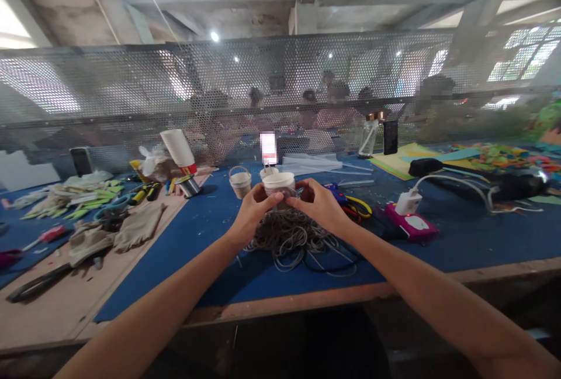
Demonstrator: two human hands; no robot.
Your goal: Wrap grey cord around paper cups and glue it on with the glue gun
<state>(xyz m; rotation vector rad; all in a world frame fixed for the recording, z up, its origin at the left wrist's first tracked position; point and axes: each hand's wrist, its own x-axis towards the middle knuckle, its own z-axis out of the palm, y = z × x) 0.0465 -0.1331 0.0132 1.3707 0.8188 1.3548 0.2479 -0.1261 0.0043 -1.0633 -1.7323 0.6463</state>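
Note:
Between my two hands a white paper cup (279, 181) is held upright, its open rim facing up. My left hand (253, 209) grips the cup's left side, thumb at the front. From the right, my right hand (319, 206) pinches the cup with thumb and fingers. Below the cup lies a tangled heap of grey cord (291, 235) on the blue mat. Just behind stand a small bucket-like cup with a looped handle (241, 183) and another such cup (269, 171), partly hidden by the held one.
A stack of paper cups (177, 148) leans at the left, near work gloves (139, 227) and pliers. Yellow-handled pliers (359, 206), a purple power socket (412, 222) and a black glue gun (477, 177) lie right. A lit phone (268, 148) stands before the perforated metal screen (280, 92).

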